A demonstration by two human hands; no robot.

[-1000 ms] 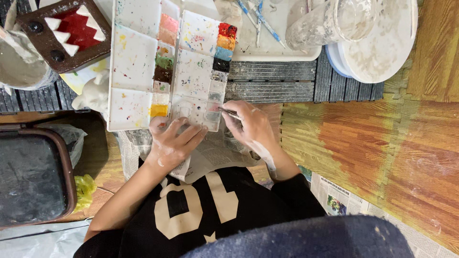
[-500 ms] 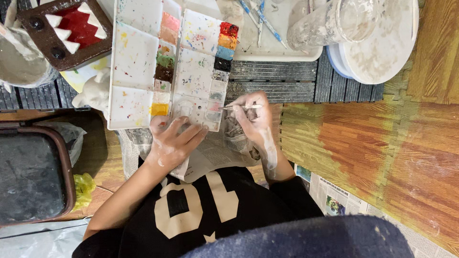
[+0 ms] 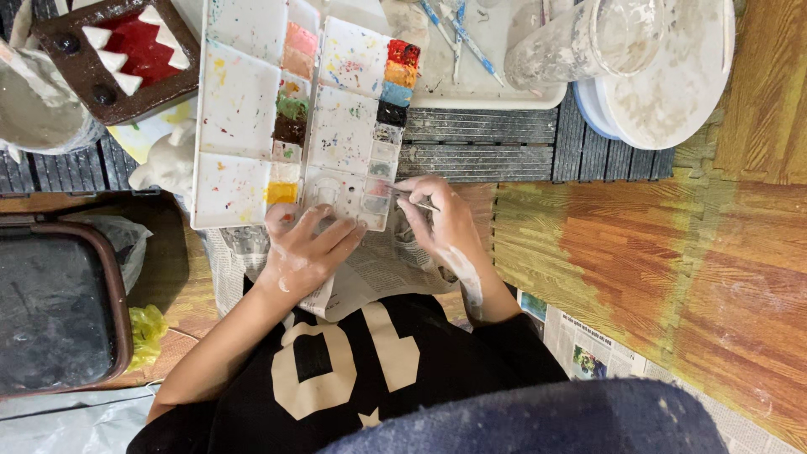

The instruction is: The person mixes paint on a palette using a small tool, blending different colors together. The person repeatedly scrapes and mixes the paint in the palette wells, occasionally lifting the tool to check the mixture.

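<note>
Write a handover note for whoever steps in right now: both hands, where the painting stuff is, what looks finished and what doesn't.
Left hand: flat, fingers spread, on the near edge of the paint tray.
Right hand: pinching a thin brush, tip at the tray's near right wells.
Spare brushes and a cloudy cup sit on the far white board. Newspaper lies under the hands.
Done: brown box shows a red mouth and white teeth.
Left: white figure beside the tray shows no colour.
</note>
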